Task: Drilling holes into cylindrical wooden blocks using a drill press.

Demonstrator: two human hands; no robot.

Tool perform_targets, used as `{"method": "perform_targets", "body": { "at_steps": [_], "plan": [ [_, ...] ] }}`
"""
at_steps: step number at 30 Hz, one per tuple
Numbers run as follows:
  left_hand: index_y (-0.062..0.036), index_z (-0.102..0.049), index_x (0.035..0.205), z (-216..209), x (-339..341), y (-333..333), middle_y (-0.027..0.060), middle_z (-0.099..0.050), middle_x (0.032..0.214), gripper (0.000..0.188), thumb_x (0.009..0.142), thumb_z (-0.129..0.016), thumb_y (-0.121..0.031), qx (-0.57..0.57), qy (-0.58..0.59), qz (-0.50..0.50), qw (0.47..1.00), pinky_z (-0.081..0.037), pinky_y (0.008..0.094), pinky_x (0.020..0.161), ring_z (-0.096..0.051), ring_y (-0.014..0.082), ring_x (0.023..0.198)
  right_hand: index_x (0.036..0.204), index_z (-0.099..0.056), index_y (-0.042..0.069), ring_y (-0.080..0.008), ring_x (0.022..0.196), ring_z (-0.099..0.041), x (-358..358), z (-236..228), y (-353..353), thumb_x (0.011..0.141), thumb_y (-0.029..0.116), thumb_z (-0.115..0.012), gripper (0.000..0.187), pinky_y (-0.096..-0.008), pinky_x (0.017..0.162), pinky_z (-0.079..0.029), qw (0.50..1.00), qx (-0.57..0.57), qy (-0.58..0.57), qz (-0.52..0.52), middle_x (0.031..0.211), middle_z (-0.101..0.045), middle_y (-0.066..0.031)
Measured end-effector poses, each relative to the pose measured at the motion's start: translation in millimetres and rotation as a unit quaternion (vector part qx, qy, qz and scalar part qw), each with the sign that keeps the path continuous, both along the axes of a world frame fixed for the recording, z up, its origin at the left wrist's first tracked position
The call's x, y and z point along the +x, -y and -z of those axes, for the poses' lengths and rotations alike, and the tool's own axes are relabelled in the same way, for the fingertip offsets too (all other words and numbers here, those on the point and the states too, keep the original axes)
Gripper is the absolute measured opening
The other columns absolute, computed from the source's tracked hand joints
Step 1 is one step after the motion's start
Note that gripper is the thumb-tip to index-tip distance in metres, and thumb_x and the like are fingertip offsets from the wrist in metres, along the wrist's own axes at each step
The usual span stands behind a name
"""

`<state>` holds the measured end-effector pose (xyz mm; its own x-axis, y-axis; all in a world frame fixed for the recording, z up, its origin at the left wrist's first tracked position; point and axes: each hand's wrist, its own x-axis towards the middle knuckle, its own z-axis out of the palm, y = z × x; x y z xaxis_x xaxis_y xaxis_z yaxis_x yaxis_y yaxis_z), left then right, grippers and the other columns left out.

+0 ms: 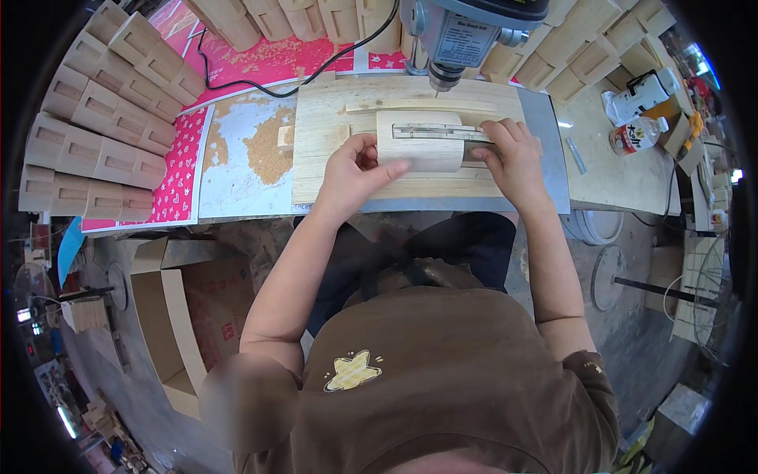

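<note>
A pale wooden cylinder lies on its side on a wooden board, with a recess along its top. Set in that recess is a narrow metal strip with dark marks, its right end jutting past the wood. My left hand grips the cylinder's left end, thumb over the front and fingers curled behind. At the other end my right hand is closed around the strip's projecting end, thumb below and fingers above. Just behind the cylinder hangs the bit of a bench drill, apart from the wood.
Slotted wooden cylinders stack at the left, more along the back and right. Sawdust covers part of the bench. A black cable crosses behind. To the right are a bottle and a marker; a cardboard box sits below left.
</note>
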<state>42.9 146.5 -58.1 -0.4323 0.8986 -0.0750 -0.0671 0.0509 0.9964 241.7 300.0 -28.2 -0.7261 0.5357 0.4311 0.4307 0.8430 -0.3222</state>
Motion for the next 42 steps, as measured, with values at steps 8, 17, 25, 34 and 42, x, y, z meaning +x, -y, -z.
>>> {"method": "perform_targets", "body": {
  "at_steps": [8, 17, 25, 34, 42],
  "plan": [
    [-0.001, -0.051, 0.12, 35.1, 1.7, -19.4, 0.0144, -0.058, 0.1, 0.076, 0.056, -0.083, -0.025, 0.037, -0.421, -0.085, 0.902, -0.038, 0.0401, 0.092, -0.051, 0.0283, 0.102, 0.098, -0.061, 0.005, -0.0313, 0.084, -0.053, -18.3, 10.6, -34.3, 0.068, 0.015, -0.072, 0.034, -0.0403, 0.076, -0.042, 0.998, 0.037, -0.045, 0.026, 0.087, -0.059, -0.0096],
    [-0.0107, -0.059, 0.115, 46.1, -25.4, -23.4, -0.0021, -0.056, 0.081, 0.066, 0.057, -0.079, -0.033, 0.026, -0.522, -0.11, 0.846, -0.029, 0.0382, 0.081, -0.049, 0.0197, 0.085, 0.111, -0.056, 0.004, -0.0235, 0.098, -0.056, -19.7, -3.9, -34.2, 0.074, 0.009, -0.071, 0.04, -0.0347, 0.088, -0.042, 0.975, -0.088, -0.202, -0.032, 0.103, -0.059, -0.0089],
    [-0.0108, -0.062, 0.109, 40.4, -22.1, -23.1, 0.0008, -0.05, 0.075, 0.056, 0.061, -0.076, -0.036, 0.015, -0.566, -0.113, 0.817, -0.029, 0.0367, 0.078, -0.046, 0.0211, 0.081, 0.086, -0.062, 0.001, -0.0111, 0.071, -0.055, -66.2, -158.8, -60.8, 0.089, 0.021, -0.05, 0.024, -0.0258, 0.065, -0.042, 0.89, -0.017, -0.447, 0.091, 0.071, -0.058, -0.0042],
    [-0.0119, -0.06, 0.114, 40.0, -21.8, -19.8, -0.0008, -0.052, 0.077, 0.061, 0.059, -0.078, -0.033, 0.003, -0.573, -0.11, 0.812, -0.028, 0.037, 0.078, -0.047, 0.0196, 0.08, 0.096, -0.063, -0.001, -0.0066, 0.067, -0.05, -22.0, -155.5, -29.7, 0.089, 0.012, -0.058, 0.015, -0.0212, 0.06, -0.04, 0.974, -0.014, -0.19, 0.121, 0.071, -0.055, -0.0012],
    [-0.0116, -0.06, 0.115, 42.3, -22.7, -21.9, -0.0006, -0.051, 0.076, 0.062, 0.059, -0.078, -0.032, 0.009, -0.574, -0.106, 0.812, -0.028, 0.0358, 0.077, -0.047, 0.0192, 0.08, 0.084, -0.063, 0.002, -0.0185, 0.056, -0.051, -13.7, -54.0, 16.9, 0.084, 0.007, -0.06, 0.006, -0.0282, 0.052, -0.039, 0.956, 0.013, -0.289, 0.046, 0.065, -0.054, -0.0073]
  ]
}}
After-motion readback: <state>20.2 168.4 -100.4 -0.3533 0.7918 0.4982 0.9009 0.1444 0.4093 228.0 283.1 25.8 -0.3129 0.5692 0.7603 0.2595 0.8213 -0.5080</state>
